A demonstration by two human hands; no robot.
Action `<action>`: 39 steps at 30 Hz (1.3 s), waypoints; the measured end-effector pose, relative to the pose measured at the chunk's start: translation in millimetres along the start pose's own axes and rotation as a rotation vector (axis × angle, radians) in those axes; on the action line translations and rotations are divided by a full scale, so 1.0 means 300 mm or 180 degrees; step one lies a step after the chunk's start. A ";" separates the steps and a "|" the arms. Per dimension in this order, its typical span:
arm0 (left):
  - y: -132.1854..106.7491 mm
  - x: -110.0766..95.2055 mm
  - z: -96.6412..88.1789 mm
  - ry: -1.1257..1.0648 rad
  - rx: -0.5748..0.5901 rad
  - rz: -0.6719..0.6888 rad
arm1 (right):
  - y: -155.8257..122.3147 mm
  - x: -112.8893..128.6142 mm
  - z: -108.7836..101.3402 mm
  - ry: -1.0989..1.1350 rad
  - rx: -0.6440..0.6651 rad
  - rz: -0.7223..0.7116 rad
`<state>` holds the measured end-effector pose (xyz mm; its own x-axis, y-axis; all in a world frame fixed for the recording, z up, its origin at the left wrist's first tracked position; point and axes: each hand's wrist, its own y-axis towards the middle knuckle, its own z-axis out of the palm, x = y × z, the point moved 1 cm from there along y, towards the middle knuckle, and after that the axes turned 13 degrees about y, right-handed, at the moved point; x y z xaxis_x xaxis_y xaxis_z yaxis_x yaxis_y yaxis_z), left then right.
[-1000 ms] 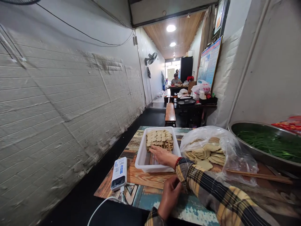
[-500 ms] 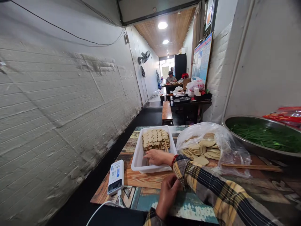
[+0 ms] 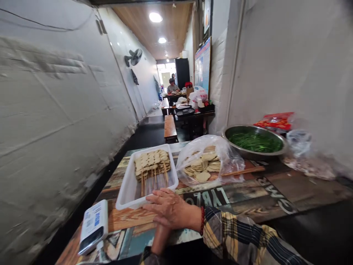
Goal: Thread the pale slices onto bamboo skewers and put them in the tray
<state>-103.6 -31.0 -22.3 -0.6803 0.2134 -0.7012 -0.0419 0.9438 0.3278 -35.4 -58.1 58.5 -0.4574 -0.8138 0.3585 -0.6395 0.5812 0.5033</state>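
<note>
My right hand [image 3: 168, 208], in a plaid sleeve with a red bead bracelet, lies flat with fingers spread at the near edge of a white plastic tray [image 3: 125, 189]. It covers my left hand; only the left wrist [image 3: 159, 237] shows beneath it, fingers hidden. In the tray's far half lie skewers of tan round slices [image 3: 151, 160]. Right of the tray, a clear plastic bag [image 3: 217, 154] holds loose tan slices. Bare wooden sticks [image 3: 242, 171] lie beside the bag.
A white power bank [image 3: 93, 224] sits on the patterned table [image 3: 248, 195] at left. A metal bowl of greens [image 3: 253, 141], a red packet [image 3: 275, 121] and another clear bag [image 3: 303, 147] stand at right. A white wall runs along the left. A bench [image 3: 169, 127] and a seated person [image 3: 173, 86] are far back.
My right hand has drawn back from inside the tray to its near edge and now lies over my left hand. The view has swung right, showing more of the table.
</note>
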 end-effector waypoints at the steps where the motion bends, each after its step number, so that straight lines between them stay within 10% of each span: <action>1: -0.009 -0.001 -0.010 -0.0147 0.0151 -0.0002 | -0.042 -0.002 -0.023 0.0058 -0.0086 0.0040; 6: -0.024 0.017 -0.095 -0.1038 0.1091 -0.0157 | -0.299 -0.114 -0.188 0.0025 -0.0693 0.0583; 16: -0.001 -0.005 -0.104 -0.1116 0.1144 -0.0747 | -0.743 -0.417 -0.453 -0.1264 -0.0871 0.2142; 29: -0.031 -0.136 -0.085 -0.1205 0.0968 -0.0693 | -0.686 -0.313 -0.394 -0.1221 -0.0999 0.1919; 39: -0.019 -0.344 -0.009 -0.0110 0.0641 0.1331 | -0.590 -0.182 -0.342 -0.1104 -0.0614 0.1637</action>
<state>-35.2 -59.0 50.0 -0.5835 0.5910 -0.5570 0.3760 0.8045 0.4598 166.1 -116.7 30.7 -0.8693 -0.3653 0.3329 -0.1779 0.8597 0.4788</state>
